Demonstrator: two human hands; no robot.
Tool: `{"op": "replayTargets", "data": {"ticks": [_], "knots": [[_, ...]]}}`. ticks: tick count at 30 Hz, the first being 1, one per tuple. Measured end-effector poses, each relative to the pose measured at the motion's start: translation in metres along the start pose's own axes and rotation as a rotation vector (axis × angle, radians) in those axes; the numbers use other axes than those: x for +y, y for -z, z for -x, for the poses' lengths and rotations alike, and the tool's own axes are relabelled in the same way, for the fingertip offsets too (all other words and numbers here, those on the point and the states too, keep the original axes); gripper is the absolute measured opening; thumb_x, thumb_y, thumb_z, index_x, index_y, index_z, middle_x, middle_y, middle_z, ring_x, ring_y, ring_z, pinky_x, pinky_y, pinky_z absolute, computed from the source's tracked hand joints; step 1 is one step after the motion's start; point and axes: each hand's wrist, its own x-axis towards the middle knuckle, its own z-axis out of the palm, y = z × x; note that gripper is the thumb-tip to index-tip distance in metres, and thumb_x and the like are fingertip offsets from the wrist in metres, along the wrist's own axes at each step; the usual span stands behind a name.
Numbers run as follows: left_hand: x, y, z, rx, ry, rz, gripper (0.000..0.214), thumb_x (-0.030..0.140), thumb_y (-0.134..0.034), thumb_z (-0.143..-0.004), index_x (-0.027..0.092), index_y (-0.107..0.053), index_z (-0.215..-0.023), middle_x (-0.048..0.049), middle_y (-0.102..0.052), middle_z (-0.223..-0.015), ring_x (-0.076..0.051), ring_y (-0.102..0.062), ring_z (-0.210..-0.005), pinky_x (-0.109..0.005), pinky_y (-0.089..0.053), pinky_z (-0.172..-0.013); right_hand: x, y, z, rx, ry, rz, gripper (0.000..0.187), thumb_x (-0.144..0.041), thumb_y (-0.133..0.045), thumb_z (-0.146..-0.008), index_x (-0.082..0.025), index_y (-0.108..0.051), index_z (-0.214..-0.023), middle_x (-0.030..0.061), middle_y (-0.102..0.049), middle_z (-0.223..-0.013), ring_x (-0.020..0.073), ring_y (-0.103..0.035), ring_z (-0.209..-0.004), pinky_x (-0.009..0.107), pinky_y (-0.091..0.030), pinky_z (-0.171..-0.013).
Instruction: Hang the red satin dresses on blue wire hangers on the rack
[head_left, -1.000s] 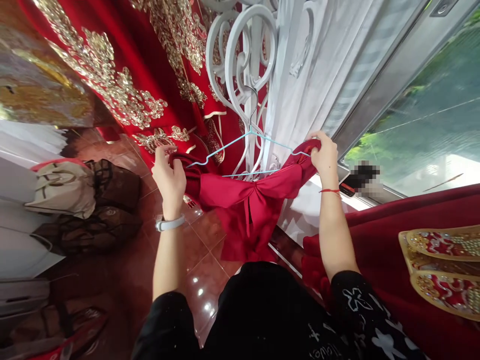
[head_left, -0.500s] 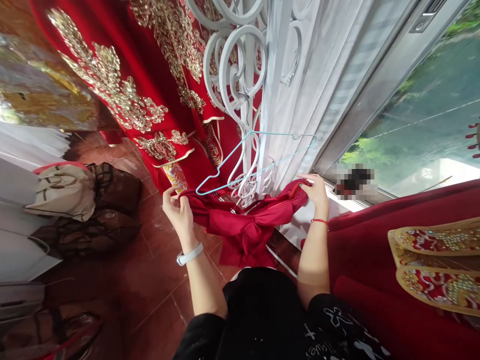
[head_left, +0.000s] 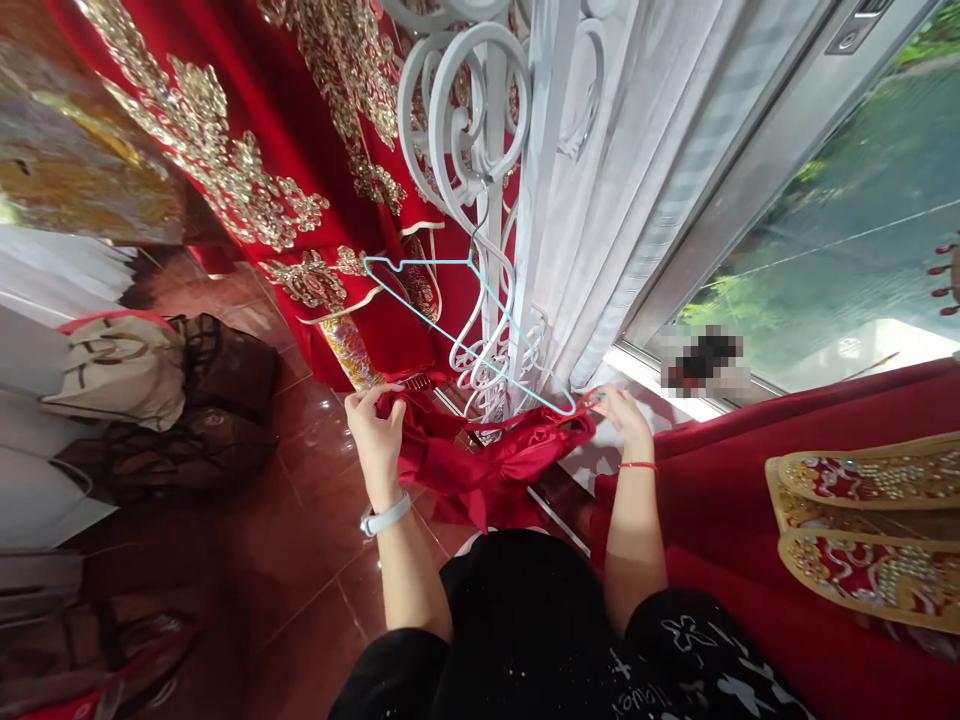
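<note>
holding one red garment (head_left: 517,462) by opposite sides, fingertips of your left hand (head_left: 377,425) and right hand (head_left: 621,412) pinched on it, which spreads its top beneath the tilted blue hanger (head_left: 435,262), apparently hooked on white scrollwork (head_left: 525,95).

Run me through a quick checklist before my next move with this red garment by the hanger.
1. Left hand gripping the red garment: ok, fingers closed on one end.
2. Right hand gripping it: ok, fingertips pinch the other end.
3. Hanger hooked on the white scrollwork: ok, as far as the view shows.
4. Hanger level: not ok, tilted, its right end lower in view.
5. Garment apart from the hanger: cannot tell, they overlap in view near the right hand.
6. Garment off the tiled floor: cannot tell.
</note>
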Motion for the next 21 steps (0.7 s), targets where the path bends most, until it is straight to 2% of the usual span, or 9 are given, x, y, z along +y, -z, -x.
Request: {"op": "replayTargets", "data": {"ticks": [2,5,8,11,14,17,21], "knots": [[-0.006,-0.004,0.0,-0.05,0.011,-0.005,0.022,0.015,-0.064,-0.077,0.02,-0.078,-0.093,-0.006,-0.055,-0.09,-0.026,-0.055,-0.104,-0.04,-0.049,-0.101,-0.007,0.0,0.011,-0.084,-0.033,-0.141,0.037,-0.051,-0.053,-0.085,-0.021,-0.069,-0.07,0.0042,-0.07,-0.064,0.0171,-0.058,-0.055,0.036,-0.058,-0.06],[-0.015,-0.006,-0.002,-0.076,0.034,-0.006,0.021,0.015,-0.063,-0.078,0.02,-0.077,-0.093,-0.0064,-0.057,-0.089,-0.027,-0.056,-0.106,-0.042,-0.048,-0.104,-0.021,0.009,0.035,-0.213,-0.106,-0.406,0.031,-0.048,-0.075,-0.073,-0.019,-0.079,-0.082,0.0079,-0.08,-0.081,0.0149,-0.061,-0.055,0.033,-0.06,-0.058],[-0.023,-0.004,-0.003,-0.045,0.054,-0.012,0.021,0.017,-0.061,-0.081,0.021,-0.076,-0.096,-0.0067,-0.058,-0.088,-0.027,-0.056,-0.105,-0.042,-0.049,-0.103,-0.04,0.021,0.063,-0.252,-0.076,-0.529,0.028,-0.04,-0.089,-0.066,-0.023,-0.085,-0.087,0.0103,-0.083,-0.096,0.0245,-0.076,-0.076,0.04,-0.068,-0.071],[-0.028,-0.002,-0.004,-0.038,0.05,-0.015,0.021,0.019,-0.06,-0.082,0.021,-0.075,-0.098,-0.0074,-0.06,-0.09,-0.027,-0.056,-0.105,-0.042,-0.049,-0.102,-0.067,0.024,0.09,-0.206,0.034,-0.473,0.042,-0.03,-0.092,-0.068,-0.028,-0.084,-0.11,0.0079,-0.08,-0.117,0.0318,-0.077,-0.111,0.049,-0.064,-0.1],[-0.029,-0.004,-0.003,-0.075,0.011,-0.005,0.019,0.019,-0.058,-0.083,0.022,-0.072,-0.096,-0.0083,-0.064,-0.095,-0.027,-0.055,-0.11,-0.042,-0.048,-0.104,-0.099,0.012,0.105,-0.134,0.151,-0.342,0.051,-0.023,-0.09,-0.07,-0.029,-0.08,-0.12,0.0061,-0.075,-0.129,0.0333,-0.071,-0.124,0.049,-0.059,-0.11],[-0.03,-0.008,-0.001,-0.126,-0.01,-0.002,0.019,0.018,-0.053,-0.085,0.022,-0.068,-0.095,-0.0085,-0.065,-0.098,-0.027,-0.056,-0.111,-0.043,-0.046,-0.107,-0.123,-0.007,0.107,-0.069,0.262,-0.286,0.046,-0.023,-0.085,-0.074,-0.028,-0.081,-0.12,0.0053,-0.076,-0.128,0.0335,-0.073,-0.121,0.047,-0.062,-0.107],[-0.034,-0.008,0.002,-0.162,0.017,-0.052,0.021,0.017,-0.05,-0.084,0.022,-0.068,-0.093,-0.0095,-0.065,-0.096,-0.028,-0.058,-0.109,-0.044,-0.047,-0.105,-0.129,-0.023,0.098,-0.025,0.343,-0.202,0.033,-0.021,-0.075,-0.082,-0.027,-0.083,-0.113,0.0042,-0.081,-0.115,0.0298,-0.079,-0.106,0.044,-0.064,-0.102]]}}
